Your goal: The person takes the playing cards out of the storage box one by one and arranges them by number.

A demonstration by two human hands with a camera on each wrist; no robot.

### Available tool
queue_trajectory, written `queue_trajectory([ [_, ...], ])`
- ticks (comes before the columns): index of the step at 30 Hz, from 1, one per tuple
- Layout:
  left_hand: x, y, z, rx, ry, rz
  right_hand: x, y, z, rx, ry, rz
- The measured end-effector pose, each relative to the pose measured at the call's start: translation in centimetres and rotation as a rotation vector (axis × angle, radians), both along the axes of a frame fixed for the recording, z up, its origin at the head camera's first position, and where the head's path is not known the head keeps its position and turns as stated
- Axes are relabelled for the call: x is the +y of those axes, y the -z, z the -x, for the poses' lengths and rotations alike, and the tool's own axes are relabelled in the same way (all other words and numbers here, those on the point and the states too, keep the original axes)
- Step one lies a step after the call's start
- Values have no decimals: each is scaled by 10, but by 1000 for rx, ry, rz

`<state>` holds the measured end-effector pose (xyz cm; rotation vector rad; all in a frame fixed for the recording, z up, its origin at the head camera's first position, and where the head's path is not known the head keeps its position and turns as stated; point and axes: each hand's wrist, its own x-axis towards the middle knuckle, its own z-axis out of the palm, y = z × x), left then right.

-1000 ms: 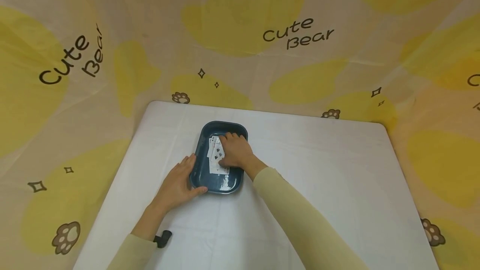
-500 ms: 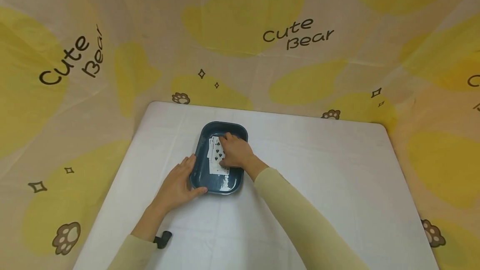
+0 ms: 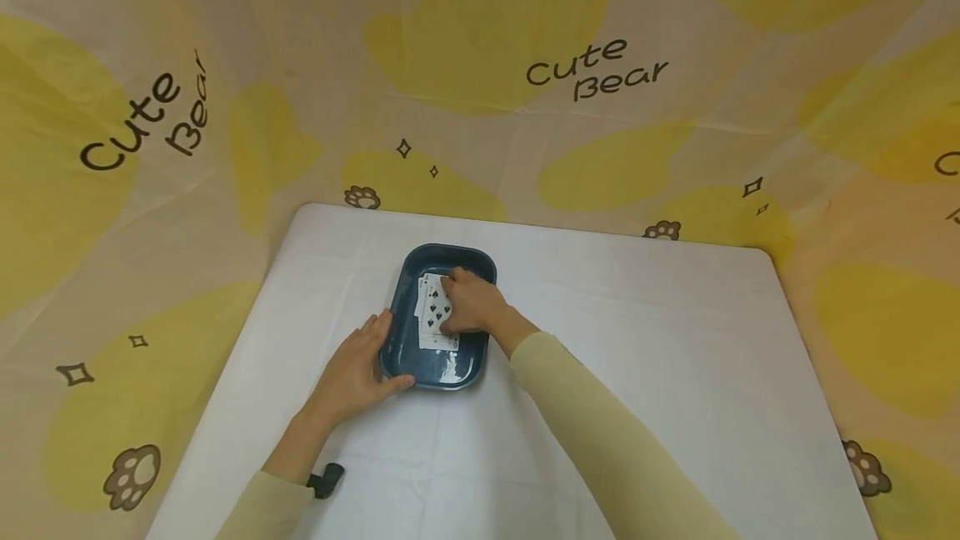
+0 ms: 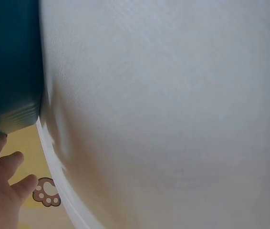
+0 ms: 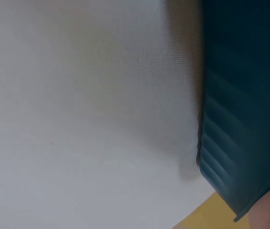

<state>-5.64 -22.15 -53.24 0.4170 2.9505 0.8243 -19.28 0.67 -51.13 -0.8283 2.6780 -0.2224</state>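
Observation:
A dark blue rectangular tray with raised sides sits on the white table. Inside it lie several overlapping playing cards, the uppermost a spade card. Reaching in over the right side, my right hand grips the spade card, thumb at its near end and fingers toward its far end; part of the card is hidden under the hand. My left hand rests against the tray's left side with fingers extended, the thumb at the near left corner. The left wrist view shows those fingers spread by the tray wall.
The white tabletop extends to the right of and below the tray. Behind it hangs a yellow and beige cloth printed with "Cute Bear". A small black device shows at my left wrist.
The spade card under my right hand has shifted slightly, and its pips show more clearly now. My right hand has barely moved; my left hand and the tray stay in place.

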Motion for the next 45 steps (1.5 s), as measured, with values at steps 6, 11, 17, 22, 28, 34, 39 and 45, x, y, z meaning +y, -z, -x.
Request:
queue_trajectory([
  [6,-1,1,-1,4,1,2,0,2,-2,14,-49,-57],
  [11,0,2,1,0,2,1,-1,4,-4,66,-74,-133],
  [17,-1,3,1,0,-1,-3,-2,5,-4,79,-71,-141],
  [22,-1,1,0,-1,5,-5,-2,5,-2,73,-60,-138],
  [28,-1,-1,-1,-3,5,1,0,6,-1,98,-53,-56],
  [34,-1,1,0,-10,7,1,4,-3,-2,109,-74,21],
  [39,-1,1,0,-21,0,-5,10,-19,-1,128,-85,79],
  [45,-1,2,0,-37,-13,-3,22,-36,1,181,-83,132],
])
